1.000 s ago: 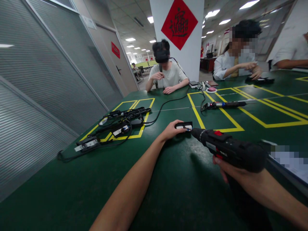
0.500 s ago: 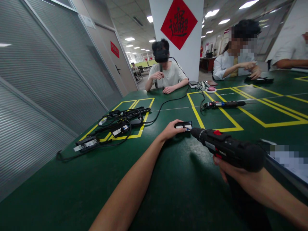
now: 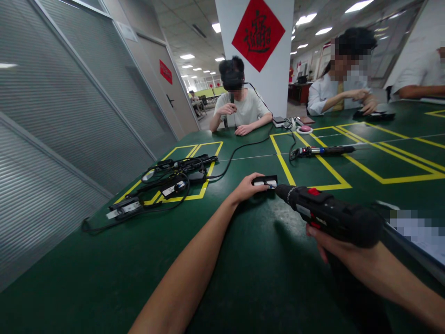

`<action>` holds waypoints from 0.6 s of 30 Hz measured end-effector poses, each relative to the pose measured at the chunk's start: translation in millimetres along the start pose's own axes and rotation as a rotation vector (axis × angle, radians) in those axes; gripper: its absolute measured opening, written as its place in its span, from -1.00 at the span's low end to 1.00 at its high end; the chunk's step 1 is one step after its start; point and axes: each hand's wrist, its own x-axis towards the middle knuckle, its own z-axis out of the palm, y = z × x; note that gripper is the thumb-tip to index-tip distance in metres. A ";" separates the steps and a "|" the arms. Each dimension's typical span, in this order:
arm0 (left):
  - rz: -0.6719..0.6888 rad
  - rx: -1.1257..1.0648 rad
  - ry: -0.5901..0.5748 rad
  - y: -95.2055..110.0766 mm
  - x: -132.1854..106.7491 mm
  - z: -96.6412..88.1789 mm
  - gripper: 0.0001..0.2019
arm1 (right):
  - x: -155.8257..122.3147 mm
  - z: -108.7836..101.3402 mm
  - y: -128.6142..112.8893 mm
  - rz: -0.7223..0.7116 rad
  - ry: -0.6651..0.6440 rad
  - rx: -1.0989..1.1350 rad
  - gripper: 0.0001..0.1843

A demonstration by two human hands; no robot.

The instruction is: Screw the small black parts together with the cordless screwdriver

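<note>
My left hand (image 3: pixel 249 186) is closed on the near left end of a small black box-shaped part with a white label (image 3: pixel 269 183), holding it on the green table. In my right hand (image 3: pixel 342 250) is a black cordless drill (image 3: pixel 327 211) with red buttons, my fingers wrapped around its handle. The drill points left, and its chuck end sits right at the labelled part. Whether the bit's tip touches the part or a screw is too small to tell.
Black cabled devices (image 3: pixel 174 178) lie on the left inside yellow tape. An electric screwdriver (image 3: pixel 327 150) rests beyond the drill, near a pink round object (image 3: pixel 306 128). A tablet-like object (image 3: pixel 417 241) lies at the right. Co-workers (image 3: pixel 239 104) sit across the table (image 3: pixel 139 269).
Almost nothing differs. The drill and my right hand have shifted very slightly; the left hand and the part stay in place.
</note>
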 end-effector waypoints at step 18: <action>0.002 -0.027 -0.016 -4.0 0.7 -0.5 -0.47 | -0.7 1.6 -4.1 -0.014 0.002 0.076 -0.64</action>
